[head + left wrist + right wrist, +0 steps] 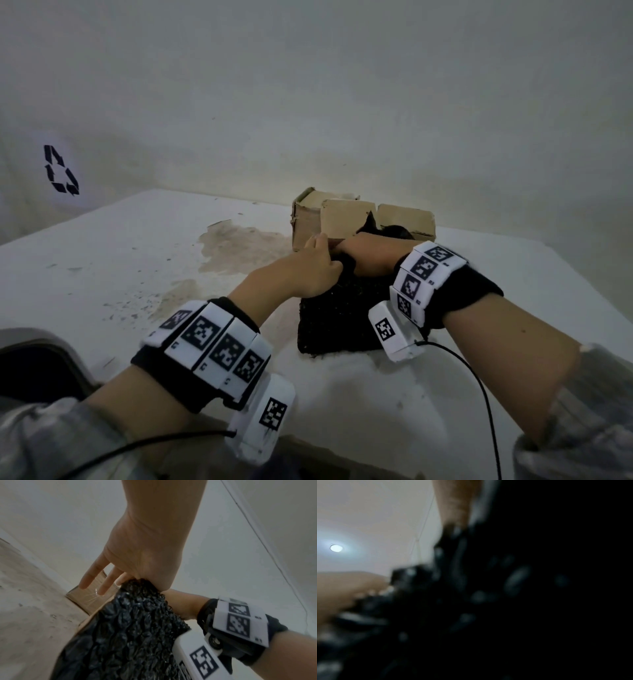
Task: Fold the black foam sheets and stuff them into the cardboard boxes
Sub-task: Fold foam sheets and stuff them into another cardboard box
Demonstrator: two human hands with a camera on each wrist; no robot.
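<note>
A black foam sheet (342,318) stands on edge on the white table (137,260), just in front of the cardboard boxes (346,217). My left hand (308,270) grips its top edge; the left wrist view shows the foam (128,628) pinched at the palm while two fingers (89,580) point straight at a box (89,599). My right hand (370,253) reaches left across the top of the sheet, its fingers hidden behind my left hand. The right wrist view is dark and blurred, filled by foam (488,601). More black foam (394,231) sits in the box behind my right hand.
Brown stains (239,246) mark the table left of the boxes. The wall stands right behind the boxes. A white surface with a recycling symbol (61,169) is at the far left, a grey object (37,359) at the bottom left. A black cable (479,394) trails from my right wrist.
</note>
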